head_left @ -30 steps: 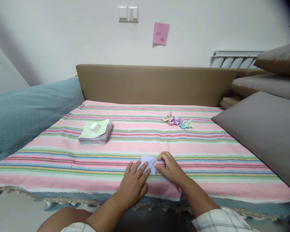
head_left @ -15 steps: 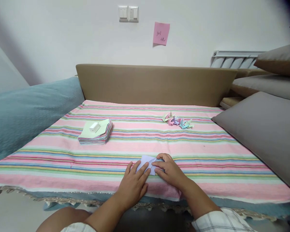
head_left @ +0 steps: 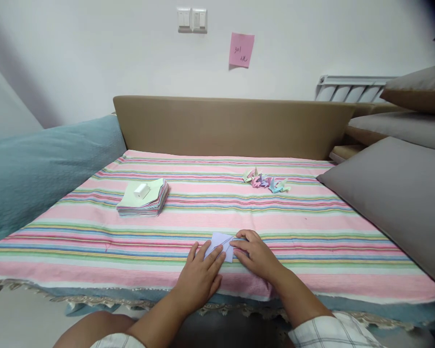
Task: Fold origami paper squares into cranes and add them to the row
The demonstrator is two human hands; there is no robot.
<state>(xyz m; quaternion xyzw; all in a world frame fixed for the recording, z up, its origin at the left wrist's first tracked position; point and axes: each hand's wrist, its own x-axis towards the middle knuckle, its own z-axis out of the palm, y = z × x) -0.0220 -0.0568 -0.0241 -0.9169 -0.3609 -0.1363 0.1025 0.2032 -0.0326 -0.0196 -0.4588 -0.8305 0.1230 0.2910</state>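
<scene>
A small pale lilac sheet of paper (head_left: pixel 220 241), partly folded, lies on the striped cloth near its front edge. My left hand (head_left: pixel 200 277) rests flat on the sheet's left part, fingers spread and stretched out. My right hand (head_left: pixel 255 254) is at the sheet's right side, its fingertips curled and pressing down on the paper's folded edge. Both hands cover the lower half of the sheet.
A stack of coloured paper squares (head_left: pixel 145 199) with a small white block (head_left: pixel 141 190) on top lies at the left. Several small folded paper figures (head_left: pixel 265 181) lie at the back right. Grey cushions (head_left: pixel 395 193) are at the right, a blue-green blanket (head_left: pixel 32 169) at the left.
My right hand's fingers have slid a little to the left along the paper's edge, closer to my left hand. The left hand has stayed in place.
</scene>
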